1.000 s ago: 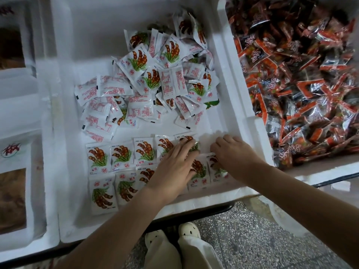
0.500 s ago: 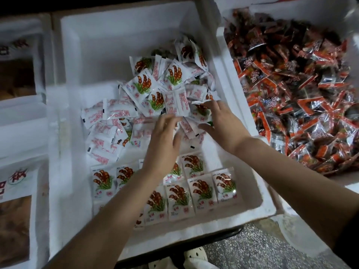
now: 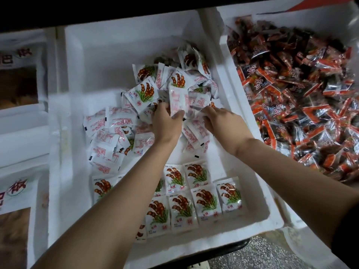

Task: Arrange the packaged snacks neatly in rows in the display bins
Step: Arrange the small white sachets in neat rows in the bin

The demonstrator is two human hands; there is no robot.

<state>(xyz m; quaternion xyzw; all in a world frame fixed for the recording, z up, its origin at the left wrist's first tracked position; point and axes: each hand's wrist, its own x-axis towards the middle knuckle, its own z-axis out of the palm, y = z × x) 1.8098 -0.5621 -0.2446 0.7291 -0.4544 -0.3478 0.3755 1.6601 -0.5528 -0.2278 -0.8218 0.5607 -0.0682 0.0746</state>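
A white foam bin (image 3: 124,51) holds small white snack packets printed with brown pods and green leaves. A loose pile of packets (image 3: 147,94) lies in the middle, many face down. Two neat rows of packets (image 3: 194,197) lie face up along the near wall. My left hand (image 3: 167,123) reaches into the pile and pinches a face-down packet (image 3: 175,102) between thumb and fingers. My right hand (image 3: 223,121) lies beside it on the pile, its fingers curled down onto the packets; whether it holds one I cannot tell.
To the right, a second foam bin (image 3: 229,55) is heaped with red and black wrapped snacks (image 3: 299,94). At the left stand foam boxes with labelled bags (image 3: 17,191). Speckled floor (image 3: 258,253) shows below the bin's near wall.
Both hands have moved from the near rows up into the loose pile. My left hand has taken hold of a face-down packet.
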